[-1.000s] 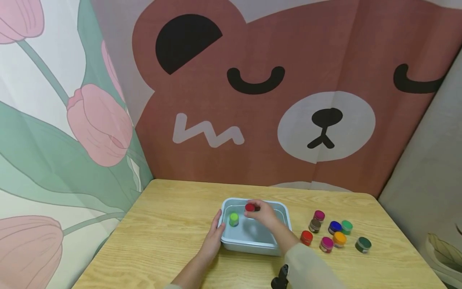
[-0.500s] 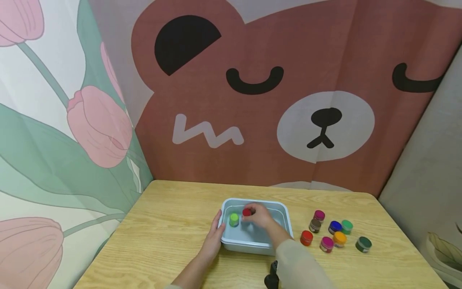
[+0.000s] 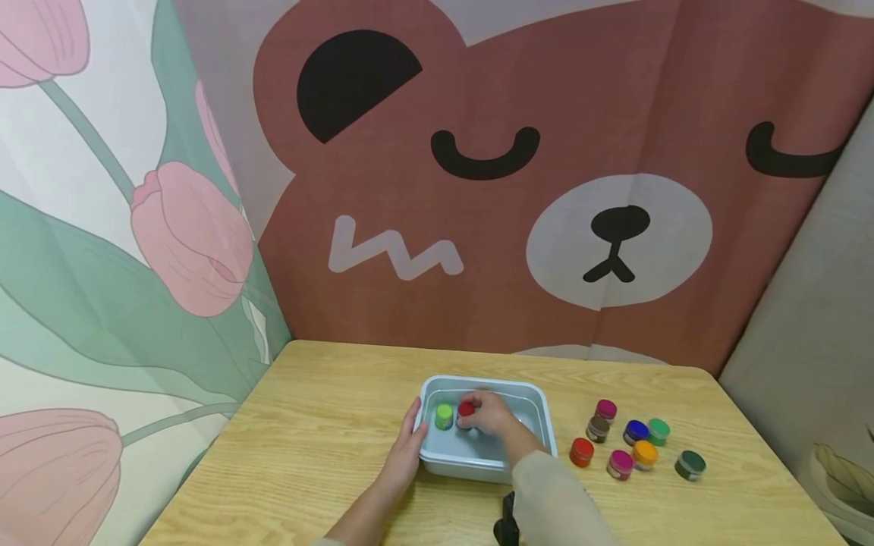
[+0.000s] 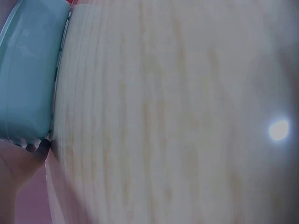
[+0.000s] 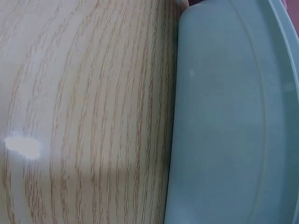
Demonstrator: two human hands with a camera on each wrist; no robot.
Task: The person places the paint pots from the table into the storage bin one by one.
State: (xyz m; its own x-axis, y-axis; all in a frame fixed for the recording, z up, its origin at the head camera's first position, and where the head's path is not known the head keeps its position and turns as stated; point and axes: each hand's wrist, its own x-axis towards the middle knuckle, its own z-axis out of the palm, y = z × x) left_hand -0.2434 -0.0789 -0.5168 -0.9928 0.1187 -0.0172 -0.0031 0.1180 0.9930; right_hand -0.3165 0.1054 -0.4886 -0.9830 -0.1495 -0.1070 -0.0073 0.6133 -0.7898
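Note:
In the head view a light blue tray [image 3: 471, 469] stands on the table, with a jar with a light green lid [image 3: 444, 415] inside at its left. The right hand [image 3: 493, 417] reaches into the tray and pinches a red-lidded jar [image 3: 466, 410] just right of the green one; whether that jar touches the tray floor I cannot tell. The left hand [image 3: 404, 455] rests against the tray's left side, thumb near the rim. The left wrist view shows the left hand [image 4: 28, 163] with fingertips at the tray's corner [image 4: 28, 74]. The right wrist view shows the tray's outer wall [image 5: 219, 116].
Right of the tray stand several lidded jars: red [image 3: 582, 452], magenta [image 3: 620, 464], orange [image 3: 645, 455], brown [image 3: 598, 429], blue [image 3: 636, 432], green [image 3: 658, 431] and dark green [image 3: 690, 465]. A patterned curtain [image 3: 382, 303] hangs behind the wooden table [image 3: 328, 402].
The right hand has moved the red-lidded jar left and toward the tray's near side, beside the light green one. The left hand has stayed at the tray's left side.

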